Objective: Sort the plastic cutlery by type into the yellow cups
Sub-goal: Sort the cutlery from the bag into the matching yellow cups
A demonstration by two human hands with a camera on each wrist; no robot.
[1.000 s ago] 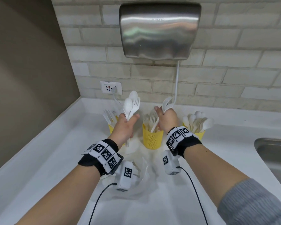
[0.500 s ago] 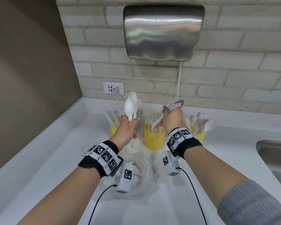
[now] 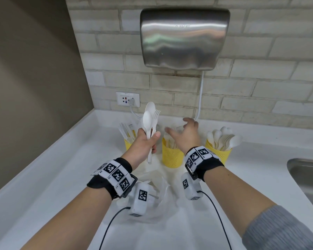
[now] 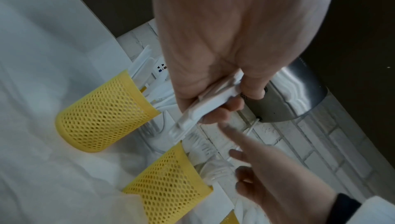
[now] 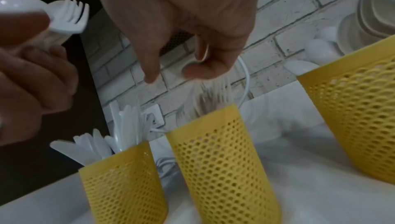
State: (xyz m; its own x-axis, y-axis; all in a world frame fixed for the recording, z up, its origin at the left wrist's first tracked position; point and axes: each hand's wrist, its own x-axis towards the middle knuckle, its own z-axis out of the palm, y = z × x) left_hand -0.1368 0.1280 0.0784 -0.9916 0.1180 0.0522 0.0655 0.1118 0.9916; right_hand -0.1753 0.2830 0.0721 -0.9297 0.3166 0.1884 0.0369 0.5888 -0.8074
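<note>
My left hand (image 3: pixel 148 141) grips a bunch of white plastic cutlery (image 3: pixel 150 120) upright by the handles: two spoons and a fork. Its fingers (image 4: pixel 215 109) curl round the handles (image 4: pixel 205 107). My right hand (image 3: pixel 181 130) hovers open just above the middle yellow cup (image 3: pixel 172 156), which holds forks. A blurred fork (image 5: pixel 213 92) stands at that cup's mouth (image 5: pixel 218 160) under my relaxed fingers (image 5: pixel 151 68). The left cup (image 3: pixel 129 144) holds knives. The right cup (image 3: pixel 220 154) holds spoons.
A steel hand dryer (image 3: pixel 184 38) hangs on the brick wall above the cups, its cord running down behind them. A wall outlet (image 3: pixel 127 99) is at the back left. A clear plastic bag (image 3: pixel 157 193) lies under my wrists. A steel sink (image 3: pixel 307 179) is at right.
My right hand held a fork above the middle cup, then let it go; it is now open over that cup. The left hand kept its bunch, almost still.
</note>
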